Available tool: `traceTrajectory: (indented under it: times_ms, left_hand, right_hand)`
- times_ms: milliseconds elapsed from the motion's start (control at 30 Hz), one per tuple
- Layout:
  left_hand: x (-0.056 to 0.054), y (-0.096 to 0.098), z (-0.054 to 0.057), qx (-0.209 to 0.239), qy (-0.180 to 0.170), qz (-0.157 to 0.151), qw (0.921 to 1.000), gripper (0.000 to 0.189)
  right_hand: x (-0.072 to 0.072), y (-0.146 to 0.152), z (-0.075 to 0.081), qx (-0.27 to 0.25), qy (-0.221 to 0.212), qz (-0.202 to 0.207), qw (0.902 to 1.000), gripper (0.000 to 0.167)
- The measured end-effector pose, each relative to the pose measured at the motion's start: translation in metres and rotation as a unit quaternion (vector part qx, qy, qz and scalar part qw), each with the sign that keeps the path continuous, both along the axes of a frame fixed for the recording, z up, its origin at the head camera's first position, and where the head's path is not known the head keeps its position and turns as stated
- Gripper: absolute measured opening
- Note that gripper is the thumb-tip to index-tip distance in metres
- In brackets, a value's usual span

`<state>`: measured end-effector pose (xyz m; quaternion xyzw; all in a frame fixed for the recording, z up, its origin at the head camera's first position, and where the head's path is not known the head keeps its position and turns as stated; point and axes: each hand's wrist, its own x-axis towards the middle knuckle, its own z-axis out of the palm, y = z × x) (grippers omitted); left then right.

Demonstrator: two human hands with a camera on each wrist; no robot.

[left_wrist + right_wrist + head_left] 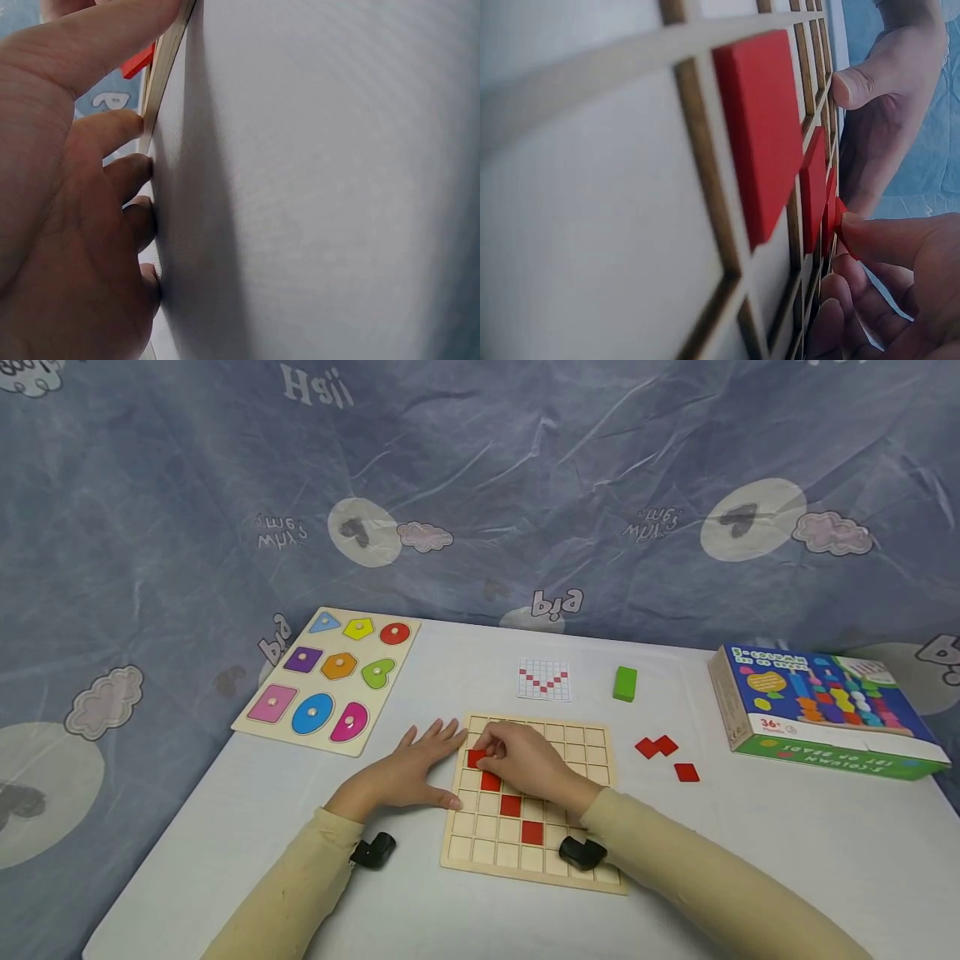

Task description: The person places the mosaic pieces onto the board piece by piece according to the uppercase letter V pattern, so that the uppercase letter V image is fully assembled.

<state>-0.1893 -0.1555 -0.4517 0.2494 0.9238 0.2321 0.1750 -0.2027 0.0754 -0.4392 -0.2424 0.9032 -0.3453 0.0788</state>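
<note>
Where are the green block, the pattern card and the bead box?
green block (pixel 624 683), head view, its top face
pattern card (pixel 543 680), head view, its middle
bead box (pixel 821 700), head view, its printed lid

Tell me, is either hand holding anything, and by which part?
The right hand pinches a red tile at its edge with fingertips, over the grid board. The left hand lies flat against the board's edge.

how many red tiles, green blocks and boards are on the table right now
red tiles on the grid board: 4 (the top one under the right hand)
loose red tiles on the table: 3
green block: 1
boards: 2 (grid board, shape puzzle board)
pattern card: 1
toy box: 1
total: 12
The left hand rests flat at the grid board's left edge.
</note>
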Motion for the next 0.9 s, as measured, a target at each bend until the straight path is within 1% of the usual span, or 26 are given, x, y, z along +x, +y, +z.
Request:
traceTrajectory:
  times_ms: [300, 500, 733, 900]
  left_hand:
    - [0.0004, 0.0006, 0.0007, 0.005, 0.000, 0.000, 1.0000, 0.107]
    - [0.0004, 0.0006, 0.0023, 0.006, -0.001, -0.003, 1.0000, 0.107]
    - [-0.0001, 0.0002, 0.0017, 0.006, 0.001, -0.007, 1.0000, 0.107]
    - [0.0000, 0.0001, 0.0021, 0.011, 0.000, -0.008, 0.9999, 0.107]
  right_hand:
    - [0.0006, -0.0059, 0.0008, 0.016, 0.013, -0.002, 0.9998, 0.013]
    - [0.0020, -0.0074, 0.0001, 0.036, 0.017, 0.000, 0.9992, 0.015]
    - [0.0019, -0.0080, -0.0003, 0.048, 0.035, 0.012, 0.9981, 0.018]
    - [0.0014, -0.0076, -0.0006, 0.050, 0.036, 0.019, 0.9979, 0.016]
